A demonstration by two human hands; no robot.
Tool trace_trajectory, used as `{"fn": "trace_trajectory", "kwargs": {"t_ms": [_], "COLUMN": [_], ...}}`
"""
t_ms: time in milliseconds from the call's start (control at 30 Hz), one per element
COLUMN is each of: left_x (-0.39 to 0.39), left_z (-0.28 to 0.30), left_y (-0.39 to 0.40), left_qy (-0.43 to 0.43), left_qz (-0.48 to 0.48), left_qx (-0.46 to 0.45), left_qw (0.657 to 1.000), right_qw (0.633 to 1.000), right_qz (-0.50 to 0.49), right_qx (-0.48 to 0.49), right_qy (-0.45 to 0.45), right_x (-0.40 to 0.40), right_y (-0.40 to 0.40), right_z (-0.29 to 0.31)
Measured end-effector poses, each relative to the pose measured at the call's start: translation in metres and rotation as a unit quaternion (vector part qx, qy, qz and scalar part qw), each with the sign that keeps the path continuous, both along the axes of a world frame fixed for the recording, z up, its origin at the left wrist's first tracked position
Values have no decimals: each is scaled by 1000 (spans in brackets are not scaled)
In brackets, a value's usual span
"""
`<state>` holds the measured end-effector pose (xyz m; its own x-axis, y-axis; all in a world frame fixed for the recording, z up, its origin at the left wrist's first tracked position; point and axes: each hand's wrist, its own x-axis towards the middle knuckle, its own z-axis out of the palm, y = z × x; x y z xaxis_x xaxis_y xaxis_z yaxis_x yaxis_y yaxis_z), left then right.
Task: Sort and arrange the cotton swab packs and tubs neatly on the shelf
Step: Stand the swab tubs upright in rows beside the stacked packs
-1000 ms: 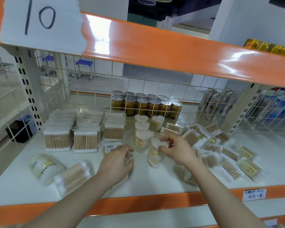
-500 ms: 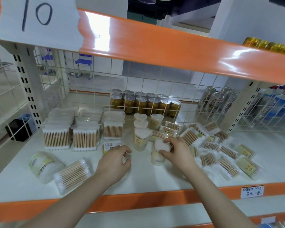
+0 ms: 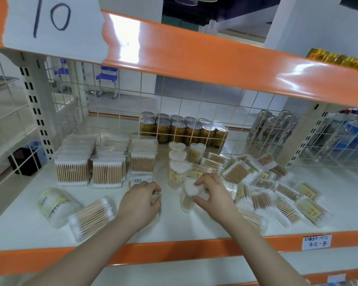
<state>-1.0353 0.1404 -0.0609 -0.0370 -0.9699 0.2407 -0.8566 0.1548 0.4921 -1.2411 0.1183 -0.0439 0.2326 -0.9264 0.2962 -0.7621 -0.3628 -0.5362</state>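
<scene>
Shelf (image 3: 174, 228) with cotton swab stock. Left hand (image 3: 140, 205) covers a flat pack (image 3: 140, 180); its curled fingers grip it, though contact is partly hidden. Right hand (image 3: 212, 196) fingers clasp an upright tub (image 3: 189, 196), now standing nearer the tub row (image 3: 177, 162) than a second earlier.

Square swab packs (image 3: 106, 172) standing in 3 rows at shelf (image 3: 174, 232) back-left; heart tubs (image 3: 177, 159) lining up mid-back; 2 round tubs (image 3: 74, 211) lying front-left; loose packs (image 3: 277, 195) sprawling right, approx. overlapping.
</scene>
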Motion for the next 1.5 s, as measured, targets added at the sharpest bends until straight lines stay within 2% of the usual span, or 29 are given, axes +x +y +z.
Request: {"fn": "trace_trajectory", "kwargs": {"t_ms": [133, 300, 700, 833, 1067, 1500], "left_x": [5, 9, 33, 51, 58, 60], "left_z": [-1, -1, 1, 4, 3, 1], "left_y": [2, 8, -1, -11, -23, -31], "left_qy": [-66, -97, -56, -33, -63, -197], "left_qz": [-3, -19, 23, 61, 47, -22], "left_qx": [41, 50, -18, 13, 94, 99], "left_qw": [997, 994, 998, 997, 992, 975], "right_qw": [1000, 999, 998, 997, 998, 998], "right_qz": [-3, -19, -28, -19, -3, 3], "right_qx": [-2, -25, -60, -68, -60, -54], "right_qy": [-12, -11, 4, 0, 5, 29], "right_x": [15, 29, 37, 38, 47, 59], "right_y": [-2, -8, -13, -19, -25, -40], "right_z": [-4, -9, -3, 12, 19, 19]}}
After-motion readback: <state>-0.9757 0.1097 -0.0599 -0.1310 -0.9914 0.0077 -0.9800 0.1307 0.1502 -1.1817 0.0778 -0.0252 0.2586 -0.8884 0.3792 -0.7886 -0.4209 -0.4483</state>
